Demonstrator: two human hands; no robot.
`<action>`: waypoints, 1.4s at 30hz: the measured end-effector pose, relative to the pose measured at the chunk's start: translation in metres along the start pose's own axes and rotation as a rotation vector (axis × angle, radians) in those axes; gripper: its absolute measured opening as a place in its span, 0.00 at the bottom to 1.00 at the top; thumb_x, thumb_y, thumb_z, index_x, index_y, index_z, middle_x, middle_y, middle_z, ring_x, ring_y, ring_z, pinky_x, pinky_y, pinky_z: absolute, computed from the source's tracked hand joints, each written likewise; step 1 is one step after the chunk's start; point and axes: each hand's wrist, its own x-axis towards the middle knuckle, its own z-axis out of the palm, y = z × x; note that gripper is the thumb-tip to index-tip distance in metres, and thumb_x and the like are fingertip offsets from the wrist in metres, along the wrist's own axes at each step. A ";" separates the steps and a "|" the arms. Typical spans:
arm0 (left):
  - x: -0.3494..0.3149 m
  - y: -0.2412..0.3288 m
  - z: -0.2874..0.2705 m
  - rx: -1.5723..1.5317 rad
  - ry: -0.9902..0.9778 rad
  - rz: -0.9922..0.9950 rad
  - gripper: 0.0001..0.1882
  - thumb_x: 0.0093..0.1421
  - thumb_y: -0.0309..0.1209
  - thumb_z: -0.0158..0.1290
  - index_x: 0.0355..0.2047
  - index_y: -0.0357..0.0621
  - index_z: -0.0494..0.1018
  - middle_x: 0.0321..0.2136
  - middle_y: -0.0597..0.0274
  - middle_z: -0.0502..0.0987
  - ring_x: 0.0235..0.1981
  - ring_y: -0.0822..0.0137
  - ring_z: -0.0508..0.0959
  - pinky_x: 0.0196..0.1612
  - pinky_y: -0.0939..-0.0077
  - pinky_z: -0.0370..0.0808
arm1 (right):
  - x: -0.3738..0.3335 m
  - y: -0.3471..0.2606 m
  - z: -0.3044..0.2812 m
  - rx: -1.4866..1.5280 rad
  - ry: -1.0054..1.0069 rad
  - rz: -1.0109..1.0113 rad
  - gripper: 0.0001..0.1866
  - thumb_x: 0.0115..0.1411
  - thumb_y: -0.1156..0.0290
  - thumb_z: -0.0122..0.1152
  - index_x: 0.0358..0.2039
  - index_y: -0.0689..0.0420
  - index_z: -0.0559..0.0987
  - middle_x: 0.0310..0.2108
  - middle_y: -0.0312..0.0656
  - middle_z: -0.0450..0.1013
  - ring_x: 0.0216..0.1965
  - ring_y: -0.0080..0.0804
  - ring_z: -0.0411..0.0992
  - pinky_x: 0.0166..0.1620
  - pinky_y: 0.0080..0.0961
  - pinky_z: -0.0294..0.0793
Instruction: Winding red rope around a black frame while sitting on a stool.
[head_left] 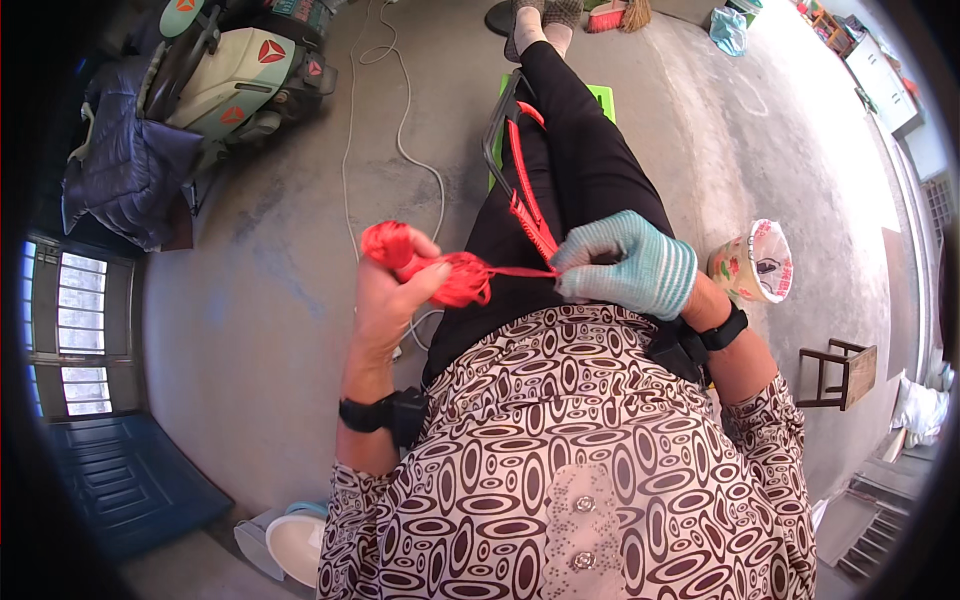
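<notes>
My bare left hand (385, 305) is closed around a looped bundle of red cord (462, 280). A few strands run taut from it to my right hand (630, 262), which wears a light blue and white knitted glove. Its thumb and fingers pinch the cord beside the near end of a red braided strip (532, 222); the fingertips partly hide that spot. The strip lies along my black-trousered thighs, next to a dark curved frame (490, 135). How strip and frame join is too small to tell.
Something bright green (604, 100) shows under my outstretched legs. To the right stand a patterned bin (738, 262) and a small wooden stool (852, 375). White cable (405, 140) trails over the floor at left, near a parked scooter (235, 85). A white basin (292, 548) is at lower left.
</notes>
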 end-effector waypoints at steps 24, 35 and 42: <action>0.047 0.007 0.043 -0.173 0.056 0.186 0.16 0.52 0.18 0.58 0.42 0.37 0.72 0.37 0.62 0.76 0.40 0.70 0.77 0.48 0.73 0.74 | -0.018 -0.017 -0.080 -0.379 0.175 -0.307 0.23 0.55 0.71 0.61 0.53 0.60 0.71 0.25 0.38 0.73 0.27 0.23 0.71 0.31 0.24 0.72; 0.069 0.006 0.076 0.857 0.260 0.599 0.11 0.47 0.15 0.56 0.32 0.40 0.75 0.29 0.58 0.75 0.22 0.67 0.78 0.28 0.75 0.75 | 0.062 0.008 -0.048 -0.882 0.249 -0.270 0.20 0.54 0.66 0.61 0.48 0.54 0.73 0.31 0.48 0.76 0.34 0.49 0.75 0.38 0.37 0.74; 0.060 0.016 0.078 0.930 0.275 0.483 0.09 0.46 0.18 0.59 0.29 0.40 0.74 0.24 0.61 0.74 0.17 0.73 0.74 0.25 0.77 0.72 | 0.073 0.017 -0.038 -0.761 0.333 -0.287 0.22 0.51 0.68 0.64 0.48 0.56 0.73 0.32 0.47 0.76 0.34 0.47 0.75 0.38 0.35 0.75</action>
